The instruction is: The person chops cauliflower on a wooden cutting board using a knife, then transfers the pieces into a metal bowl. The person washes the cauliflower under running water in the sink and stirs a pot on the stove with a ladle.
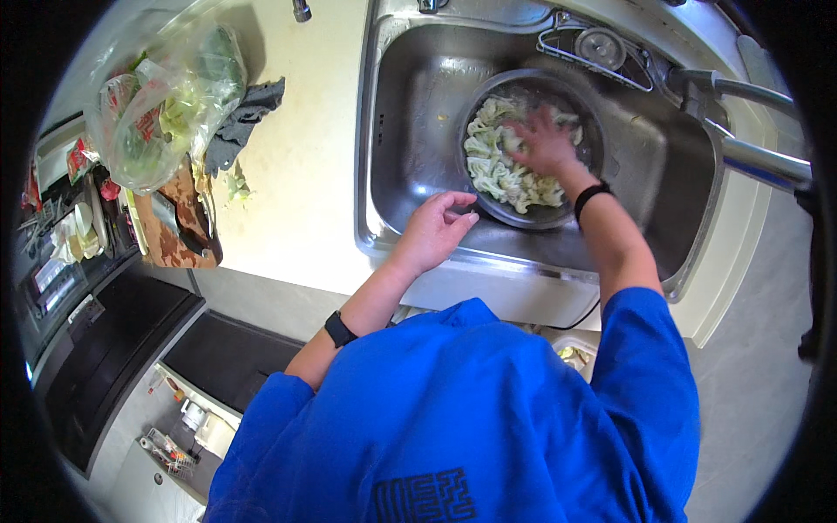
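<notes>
A round metal bowl (480,196) stands in the stainless steel sink (418,163), holding pale cauliflower florets (487,170) in what looks like water. My right hand (546,140) is over the right part of the florets, fingers spread and slightly blurred; whether the fingertips touch any floret is hard to see. At the near left side of the bowl is my left hand (441,229), fingers loosely curved, thumb and forefinger apart, nothing between them. Its fingertips are close to the bowl's rim; contact cannot be told.
A wire rack (595,62) with a round strainer-like piece is at the sink's far right. On the counter (301,163) to the left lie clear plastic bags of vegetables (157,124), a dark grey cloth (245,124), vegetable scraps (237,184) and a wooden cutting board (170,242) with a knife (176,225).
</notes>
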Demonstrator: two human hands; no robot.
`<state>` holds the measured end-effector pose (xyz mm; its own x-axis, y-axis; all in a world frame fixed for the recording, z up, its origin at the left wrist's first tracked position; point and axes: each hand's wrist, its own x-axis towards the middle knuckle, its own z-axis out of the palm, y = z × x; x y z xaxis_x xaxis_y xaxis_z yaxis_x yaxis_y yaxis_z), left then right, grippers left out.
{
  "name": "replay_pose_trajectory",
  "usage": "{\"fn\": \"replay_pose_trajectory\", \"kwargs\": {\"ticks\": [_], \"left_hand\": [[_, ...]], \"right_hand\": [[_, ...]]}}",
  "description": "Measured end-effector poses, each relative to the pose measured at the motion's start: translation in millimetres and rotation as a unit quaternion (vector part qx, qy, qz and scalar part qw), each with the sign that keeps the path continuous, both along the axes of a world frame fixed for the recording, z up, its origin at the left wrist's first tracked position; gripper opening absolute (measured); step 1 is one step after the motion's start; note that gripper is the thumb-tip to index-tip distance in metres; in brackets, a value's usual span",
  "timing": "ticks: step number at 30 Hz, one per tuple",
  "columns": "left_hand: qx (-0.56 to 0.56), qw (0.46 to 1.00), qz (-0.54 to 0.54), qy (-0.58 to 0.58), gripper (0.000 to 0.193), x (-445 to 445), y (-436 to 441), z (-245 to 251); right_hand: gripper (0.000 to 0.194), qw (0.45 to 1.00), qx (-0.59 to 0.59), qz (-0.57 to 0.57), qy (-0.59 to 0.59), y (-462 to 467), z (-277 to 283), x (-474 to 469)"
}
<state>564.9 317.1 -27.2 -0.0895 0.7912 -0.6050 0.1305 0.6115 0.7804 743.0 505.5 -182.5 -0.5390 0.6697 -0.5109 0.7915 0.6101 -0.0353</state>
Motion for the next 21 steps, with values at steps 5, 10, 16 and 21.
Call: {"fn": "replay_pose_trajectory", "kwargs": {"ticks": [5, 10, 16, 21], "left_hand": [[0.004, 1.0, 0.006, -0.008, 0.031, 4, -2, 3], [0.001, 1.0, -0.003, -0.018, 0.03, 7, -5, 10], [0.009, 0.999, -0.013, -0.038, 0.031, 11, -10, 10], [0.001, 0.999, 0.006, -0.031, 0.031, 10, -12, 14]], "right_hand": [[0.076, 0.987, -0.007, -0.157, 0.033, -7, -2, 0], [0.081, 0.995, -0.029, -0.096, 0.0, -13, -16, 1], [0.084, 0.999, -0.013, -0.021, 0.036, -5, -14, 16], [0.089, 0.942, 0.018, -0.3, 0.146, -11, -5, 2]]}}
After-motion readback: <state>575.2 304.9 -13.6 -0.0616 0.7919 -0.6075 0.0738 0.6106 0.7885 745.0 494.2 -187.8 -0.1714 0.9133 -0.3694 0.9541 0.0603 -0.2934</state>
